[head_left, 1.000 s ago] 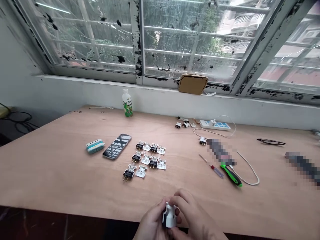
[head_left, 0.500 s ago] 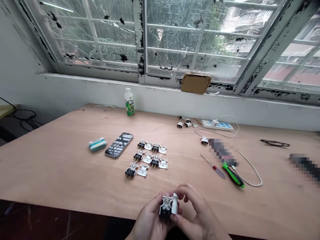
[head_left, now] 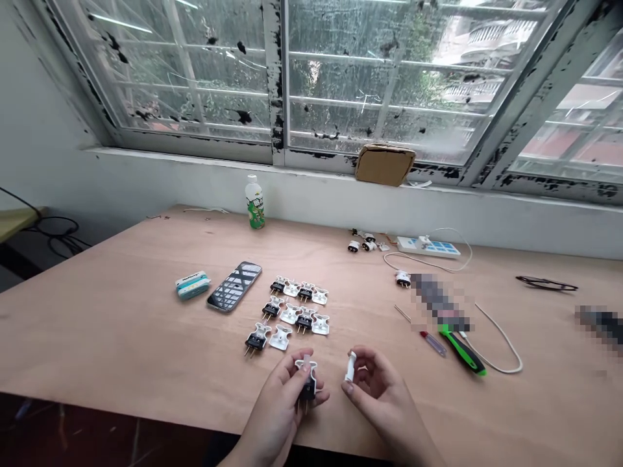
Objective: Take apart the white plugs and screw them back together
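The left hand [head_left: 275, 397] pinches a plug [head_left: 308, 389] between thumb and fingers just above the near edge of the table [head_left: 146, 337], its black body set in a white half-shell, metal prongs pointing down; the thumb lies across it and hides part of it. Apart from it, the right hand [head_left: 387, 389] grips a thin white cover [head_left: 350, 368] edge-on between the tips of thumb and forefinger, the other fingers curled behind. Just beyond the left hand, five opened plugs [head_left: 257, 338] lie in three rows alternating with five loose covers [head_left: 280, 337], taking up the wood ahead of it. To their left are a phone [head_left: 234, 287] with window reflections on its screen, and a white-and-teal case [head_left: 193, 285] whose dark lettering is too small to read. Ahead of the right hand and to its right lie a screwdriver [head_left: 433, 344] with a red-collared clear handle, a green-and-black tool [head_left: 464, 353], a white cord [head_left: 501, 371] and a blurred-out item [head_left: 440, 301]. Farther back, white plugs [head_left: 353, 246] cluster near a power strip [head_left: 440, 249]; glasses [head_left: 546, 283] rest at right. A bottle [head_left: 256, 204] stands upright near the wall, its dark characters on white and green not clearly legible. Cardboard [head_left: 384, 165] leans against the window.
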